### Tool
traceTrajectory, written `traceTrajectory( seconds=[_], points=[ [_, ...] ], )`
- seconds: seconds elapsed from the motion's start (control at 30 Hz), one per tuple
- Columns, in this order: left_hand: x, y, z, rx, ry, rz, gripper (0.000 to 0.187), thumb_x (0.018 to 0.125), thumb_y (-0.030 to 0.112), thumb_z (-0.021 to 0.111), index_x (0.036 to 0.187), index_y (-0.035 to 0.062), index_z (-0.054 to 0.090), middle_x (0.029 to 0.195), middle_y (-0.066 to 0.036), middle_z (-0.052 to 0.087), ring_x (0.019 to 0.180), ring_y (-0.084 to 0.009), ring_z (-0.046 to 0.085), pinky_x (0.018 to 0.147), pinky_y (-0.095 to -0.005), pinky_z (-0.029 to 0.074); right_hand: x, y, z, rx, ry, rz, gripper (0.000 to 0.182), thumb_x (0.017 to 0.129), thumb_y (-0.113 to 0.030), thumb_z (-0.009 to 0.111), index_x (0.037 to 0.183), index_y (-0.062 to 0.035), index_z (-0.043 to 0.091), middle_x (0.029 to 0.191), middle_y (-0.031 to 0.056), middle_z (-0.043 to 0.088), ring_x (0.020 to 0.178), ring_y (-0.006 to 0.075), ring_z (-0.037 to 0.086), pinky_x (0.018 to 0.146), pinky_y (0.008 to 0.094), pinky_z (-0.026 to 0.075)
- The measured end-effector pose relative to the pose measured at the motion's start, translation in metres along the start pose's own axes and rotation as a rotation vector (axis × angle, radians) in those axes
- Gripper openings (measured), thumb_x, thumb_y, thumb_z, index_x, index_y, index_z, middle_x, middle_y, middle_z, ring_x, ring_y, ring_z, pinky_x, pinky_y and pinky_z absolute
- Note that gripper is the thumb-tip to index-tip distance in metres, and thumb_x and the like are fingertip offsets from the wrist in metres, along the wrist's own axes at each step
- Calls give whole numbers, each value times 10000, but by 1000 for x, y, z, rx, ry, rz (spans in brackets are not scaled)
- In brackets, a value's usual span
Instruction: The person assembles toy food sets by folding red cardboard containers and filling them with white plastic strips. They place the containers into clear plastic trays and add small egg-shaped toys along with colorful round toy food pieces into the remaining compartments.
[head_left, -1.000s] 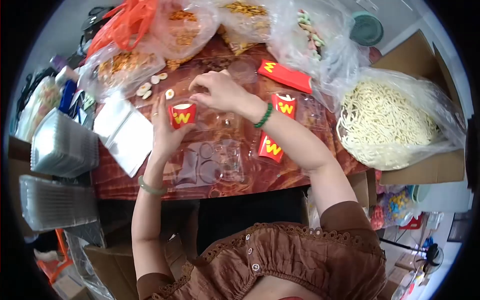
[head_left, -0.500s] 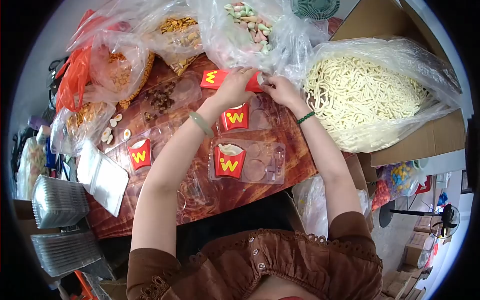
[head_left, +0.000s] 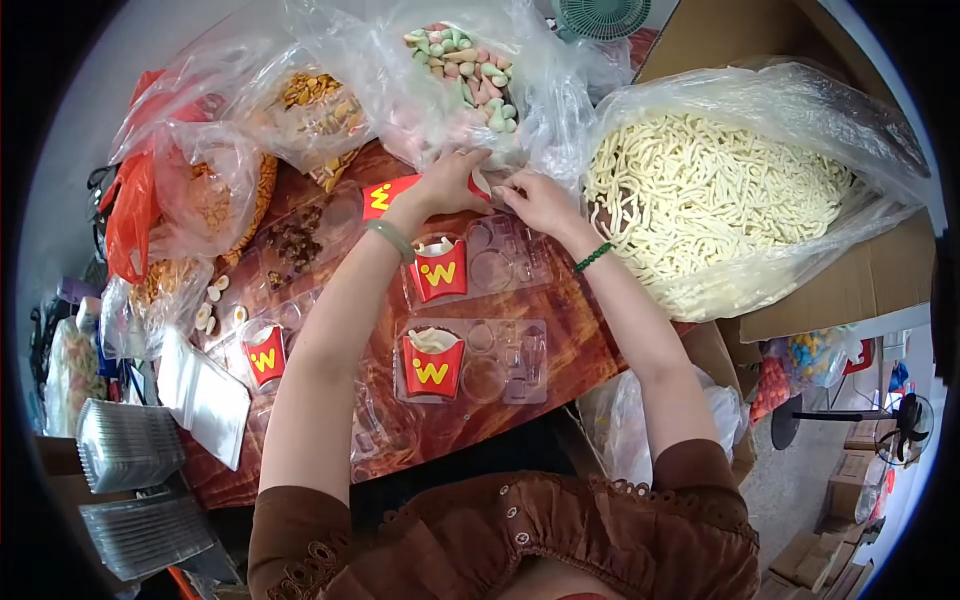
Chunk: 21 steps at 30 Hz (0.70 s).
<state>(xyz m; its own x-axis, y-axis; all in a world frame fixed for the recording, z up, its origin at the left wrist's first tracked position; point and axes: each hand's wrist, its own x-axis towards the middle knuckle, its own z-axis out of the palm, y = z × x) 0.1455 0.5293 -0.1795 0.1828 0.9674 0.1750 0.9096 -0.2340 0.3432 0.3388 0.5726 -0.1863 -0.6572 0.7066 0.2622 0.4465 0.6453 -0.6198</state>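
My left hand is wrapped over a red carton with a yellow logo, which lies sideways at the far side of the table. At the carton's right end, by its pale opening, my right hand has its fingers pinched together; what they hold, if anything, is hidden. Nearer to me, one red fries carton with pale sticks stands in a clear plastic tray. Another filled fries carton sits in a second clear tray. A third carton is left of my left forearm.
An open box lined with plastic holds many pale sticks at right. Bags of pastel cone-shaped candies and orange snacks line the back. Small egg-shaped pieces, a white packet and stacked clear trays are at left.
The view has shifted, so the table things appear lower and further left. My left hand stays on the red carton, and my right hand stays by its open end.
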Motion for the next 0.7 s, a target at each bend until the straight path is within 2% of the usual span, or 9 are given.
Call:
traceTrajectory(
  seconds=[0.07, 0.1, 0.2, 0.33, 0.43, 0.5, 0.7],
  points=[
    [2, -2, -3, -47, -18, 2, 894, 559, 396, 814, 1324, 118, 443, 1266, -153, 518, 1247, -344, 390, 1038, -439, 312, 4, -10, 1, 14, -78, -5, 216, 819, -210, 609, 881, -8, 654, 850, 188, 618, 823, 339, 595, 726, 397, 463],
    [1, -3, -4, -94, -37, -5, 913, 548, 394, 821, 1328, 120, 434, 1277, -156, 509, 1253, -346, 381, 1043, -445, 303, 9, -10, 5, 19, -56, -85, 216, 801, -196, 615, 867, 8, 638, 827, 205, 613, 796, 355, 593, 698, 407, 463],
    [2, -2, -4, 35, -71, -35, 925, 539, 397, 827, 1325, 120, 427, 1278, -157, 507, 1259, -346, 373, 1040, -464, 297, 14, -8, 12, 23, -113, 9, 205, 787, -182, 619, 841, 15, 625, 812, 205, 610, 772, 364, 591, 676, 412, 462],
    [0, -5, 0, 7, -63, -43, 889, 525, 354, 825, 1294, 104, 454, 1224, -150, 547, 1229, -336, 398, 1018, -503, 295, 12, -6, 16, 69, -59, -89, 182, 792, -164, 617, 825, 15, 616, 821, 192, 608, 789, 360, 589, 689, 405, 461],
    [1, -3, 0, -16, -54, -35, 869, 524, 350, 818, 1279, 113, 458, 1201, -145, 557, 1223, -335, 404, 1011, -515, 285, 4, -4, 17, 95, -12, -107, 153, 807, -144, 611, 828, 7, 619, 829, 177, 602, 804, 347, 588, 703, 392, 460],
    [-3, 0, -1, 16, -18, -22, 847, 532, 342, 806, 1271, 117, 459, 1192, -144, 559, 1223, -329, 403, 1010, -523, 269, 0, -2, 20, 145, 38, -155, 130, 843, -118, 600, 848, 12, 606, 794, 133, 574, 725, 258, 563, 666, 339, 437],
    [-12, -4, -5, -80, 66, 20, 855, 556, 307, 792, 1298, 107, 419, 1184, -171, 554, 1158, -351, 474, 1011, -481, 289, -4, -10, 24, 204, 111, -205, 113, 840, -105, 605, 843, 8, 612, 798, 118, 577, 745, 247, 568, 678, 335, 443]
  ],
)
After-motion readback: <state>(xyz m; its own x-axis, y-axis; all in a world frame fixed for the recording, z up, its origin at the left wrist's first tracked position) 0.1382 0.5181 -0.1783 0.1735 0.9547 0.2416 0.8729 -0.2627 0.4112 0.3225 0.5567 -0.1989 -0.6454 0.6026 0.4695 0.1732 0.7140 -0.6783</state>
